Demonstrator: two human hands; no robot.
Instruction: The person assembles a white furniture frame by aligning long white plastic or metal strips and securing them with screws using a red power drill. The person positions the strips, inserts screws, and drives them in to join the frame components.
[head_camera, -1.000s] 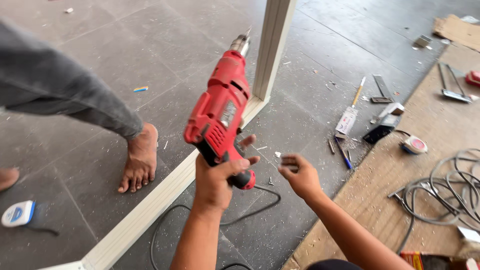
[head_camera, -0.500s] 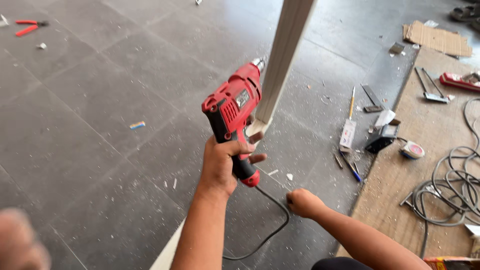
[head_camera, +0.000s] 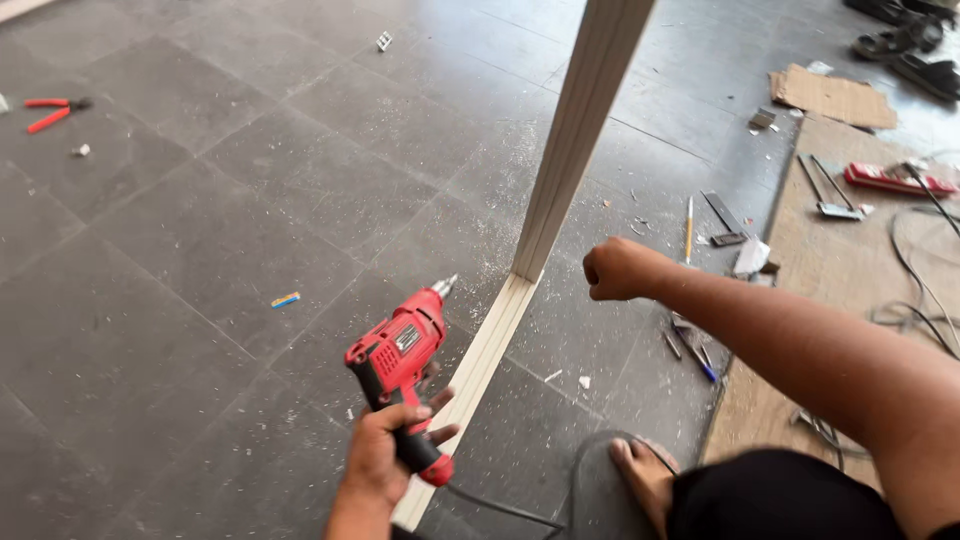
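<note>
My left hand (head_camera: 385, 452) grips the handle of a red corded power drill (head_camera: 398, 352), held low over the grey tiled floor with its bit pointing up and right toward the corner of a white frame. My right hand (head_camera: 618, 269) is a closed fist, raised to the right of the frame's upright bar (head_camera: 580, 130), holding nothing that I can see. The frame's bottom bar (head_camera: 482, 360) lies on the floor and meets the upright just beyond the drill bit. The drill's black cord (head_camera: 520, 512) trails along the floor by my bare foot (head_camera: 645, 478).
A plywood sheet (head_camera: 830, 260) lies at right with cables, a red tool (head_camera: 885, 180) and metal pieces on it. Small tools and a pencil (head_camera: 689, 215) lie beside it. Red pliers (head_camera: 52, 110) are on the floor far left. Cardboard (head_camera: 830, 97) is at the back right.
The drill has dropped lower and farther from my head, toward the frame corner. My right hand rose from near the floor and closed into a fist. The view shifted; the other person's foot has left view.
</note>
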